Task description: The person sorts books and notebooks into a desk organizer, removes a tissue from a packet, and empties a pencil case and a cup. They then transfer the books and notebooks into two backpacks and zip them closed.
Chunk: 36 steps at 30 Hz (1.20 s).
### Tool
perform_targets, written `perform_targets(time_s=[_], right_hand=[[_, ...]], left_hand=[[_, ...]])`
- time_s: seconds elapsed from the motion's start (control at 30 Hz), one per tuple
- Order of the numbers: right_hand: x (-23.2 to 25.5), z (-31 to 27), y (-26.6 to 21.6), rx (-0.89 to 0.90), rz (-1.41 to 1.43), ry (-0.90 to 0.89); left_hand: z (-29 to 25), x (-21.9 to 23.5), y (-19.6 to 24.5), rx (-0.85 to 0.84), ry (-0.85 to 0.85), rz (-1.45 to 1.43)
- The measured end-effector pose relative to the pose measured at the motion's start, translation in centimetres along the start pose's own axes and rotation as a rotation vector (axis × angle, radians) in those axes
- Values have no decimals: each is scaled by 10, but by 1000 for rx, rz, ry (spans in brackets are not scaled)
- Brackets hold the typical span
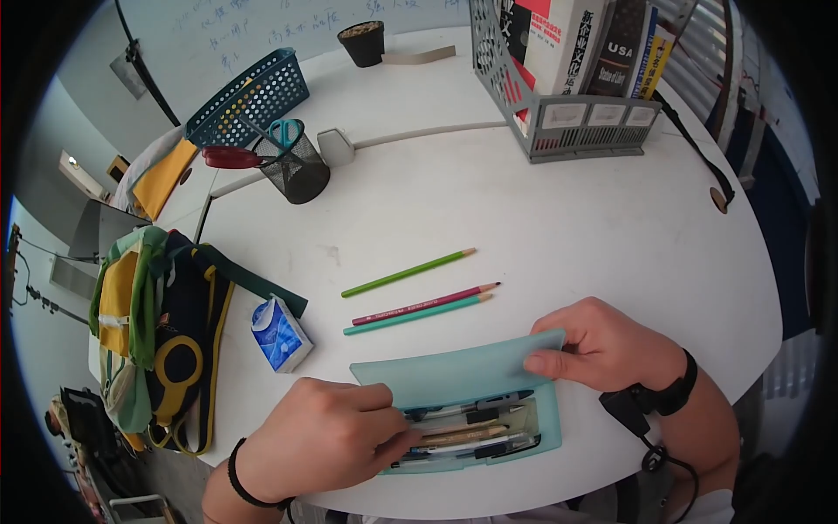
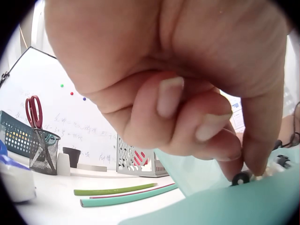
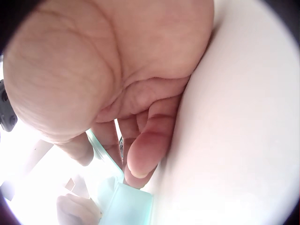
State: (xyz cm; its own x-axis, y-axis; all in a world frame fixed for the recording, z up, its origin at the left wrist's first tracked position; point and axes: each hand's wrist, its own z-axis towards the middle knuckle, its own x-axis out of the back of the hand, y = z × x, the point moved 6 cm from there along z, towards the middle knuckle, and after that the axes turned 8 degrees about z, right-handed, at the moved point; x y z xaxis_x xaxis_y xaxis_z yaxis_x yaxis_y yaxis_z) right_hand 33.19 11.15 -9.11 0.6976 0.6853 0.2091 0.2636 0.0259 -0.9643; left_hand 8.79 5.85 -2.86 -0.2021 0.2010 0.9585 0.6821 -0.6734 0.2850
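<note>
Here the right hand [image 1: 608, 346] pinches the raised lid [image 1: 463, 360], best kept well back, as the left hand [image 1: 323, 435] pinches a pen [image 2: 241, 179] in the pencil case [image 1: 548, 424] on the table's [image 1: 611, 210] near side.

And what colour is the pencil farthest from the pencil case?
Green pencil; head view shows best.

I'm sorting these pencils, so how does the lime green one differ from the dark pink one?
The lime green pencil shows no lettering, while the dark pink pencil has pale lettering on its barrel. The lime one lies apart, while the pink one lies close alongside the teal pencil. Both lie on the table, sharpened ends toward the right.
</note>
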Motion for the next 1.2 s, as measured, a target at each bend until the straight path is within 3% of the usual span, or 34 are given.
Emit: perform_targets(time_s=[0.23, 0.43, 0.53, 0.6, 0.67, 0.73, 0.77, 0.83, 0.97, 1.1, 1.2], right_hand=[[1, 0, 3, -12, -6, 4], [0, 2, 1, -1, -6, 9], [2, 0, 4, -32, 1, 12], [2, 0, 8, -56, -13, 5], [-2, 0, 4, 40, 74, -44], [-4, 0, -1, 35, 8, -53], [-5, 1, -3, 20, -58, -61], [-8, 0, -8, 21, -125, -68], [-9, 1, -10, 49, -234, -79], [-7, 2, -7, 32, -163, -58], [-4, 2, -1, 64, -84, -36]], left_hand=[[1, -8, 8, -41, 2, -53], [0, -11, 12, -72, -106, -24], [1, 3, 16, -130, -18, -41], [-2, 28, 9, -91, 161, -78], [-3, 40, -15, 125, 370, -203], [5, 43, -45, 380, 338, -216], [13, 42, -53, 381, 345, -210], [27, 21, -70, 434, 152, -150], [37, -2, -83, 393, 88, -95], [33, 0, -83, 373, 82, -103], [29, -1, -85, 525, 3, -235]])
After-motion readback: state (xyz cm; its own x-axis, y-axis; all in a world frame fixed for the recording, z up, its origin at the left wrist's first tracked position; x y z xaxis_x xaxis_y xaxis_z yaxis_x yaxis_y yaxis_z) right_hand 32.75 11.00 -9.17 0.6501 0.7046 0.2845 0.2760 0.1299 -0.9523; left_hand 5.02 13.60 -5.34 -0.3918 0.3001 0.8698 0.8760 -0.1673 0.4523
